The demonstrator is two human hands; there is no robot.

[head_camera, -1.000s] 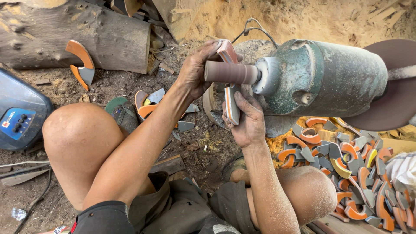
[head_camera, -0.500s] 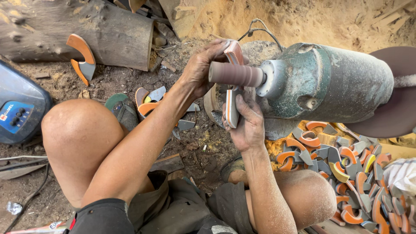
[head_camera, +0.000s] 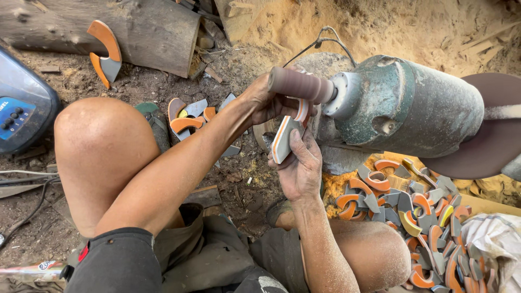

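Both of my hands hold one curved orange, white and grey piece against the underside of a brown sanding drum. The drum sticks out leftward from a grey-green motor. My left hand grips the upper end of the piece, right under the drum. My right hand supports the lower end from below with the thumb on its edge. My bare knees are on either side, the left knee raised.
A heap of several curved orange and grey pieces lies at right under the motor; a few more lie ahead on the dirt. A log with one piece leaning on it, a blue-grey device, a brown disc, sawdust behind.
The view has shifted slightly. My hands have turned the curved piece a little under the drum; they stay in the same place.
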